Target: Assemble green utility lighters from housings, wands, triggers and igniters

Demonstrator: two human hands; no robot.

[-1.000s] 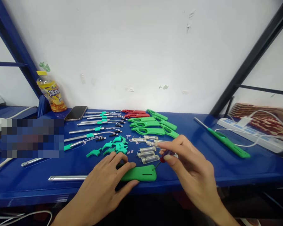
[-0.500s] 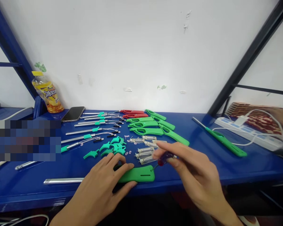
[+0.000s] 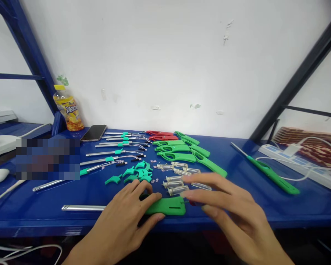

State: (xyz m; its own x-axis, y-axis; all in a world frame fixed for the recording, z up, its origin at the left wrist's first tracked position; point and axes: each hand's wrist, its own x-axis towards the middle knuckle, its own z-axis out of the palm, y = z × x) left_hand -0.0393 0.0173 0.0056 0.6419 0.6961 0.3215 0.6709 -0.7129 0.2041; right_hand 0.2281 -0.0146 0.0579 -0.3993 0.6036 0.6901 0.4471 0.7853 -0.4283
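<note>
My left hand (image 3: 127,213) is wrapped over a green long-barrelled lighter (image 3: 168,206), fingers on top and thumb along the near side. The silver metal tube (image 3: 82,208) points left, and the slotted handle end sticks out to the right. A screwdriver with a red, see-through handle (image 3: 192,203) has its thin shaft at that end, near the corner. My right hand (image 3: 234,209) is around the screwdriver, with its fingers loosely stretched above and the thumb below. They hide most of the handle. Clear fuel tanks (image 3: 176,183) lie just beyond, beside teal triggers (image 3: 139,171).
Green lighter shells (image 3: 179,156) and red ones (image 3: 161,136) lie at the back. Metal tubes with wires (image 3: 102,153) are rowed on the left, near a phone (image 3: 94,133) and a drink bottle (image 3: 68,110). Right are another green lighter (image 3: 273,175) and a power strip (image 3: 300,165).
My right hand's fingers have loosened and stretched out over the screwdriver, covering more of its handle. My left hand still holds the lighter. The whole view has shifted slightly.
</note>
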